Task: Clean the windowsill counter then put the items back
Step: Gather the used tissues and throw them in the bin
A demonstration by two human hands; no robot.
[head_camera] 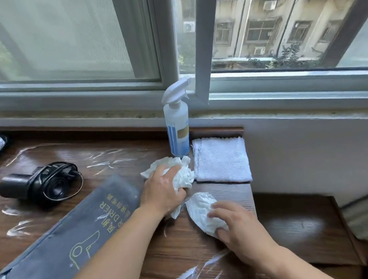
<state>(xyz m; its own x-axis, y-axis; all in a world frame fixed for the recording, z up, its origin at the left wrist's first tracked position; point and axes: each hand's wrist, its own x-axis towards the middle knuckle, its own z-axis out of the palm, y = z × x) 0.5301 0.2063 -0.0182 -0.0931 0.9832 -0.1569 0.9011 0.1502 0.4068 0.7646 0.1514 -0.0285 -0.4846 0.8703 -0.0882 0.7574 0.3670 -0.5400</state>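
Bulging from the left hand [161,193], a crumpled tissue [184,176] touches the counter [169,252].

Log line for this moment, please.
phase: wiping counter | left hand: grips crumpled paper towel | right hand: presses second paper towel | white streaks: on counter | spray bottle: upright by folded cloth
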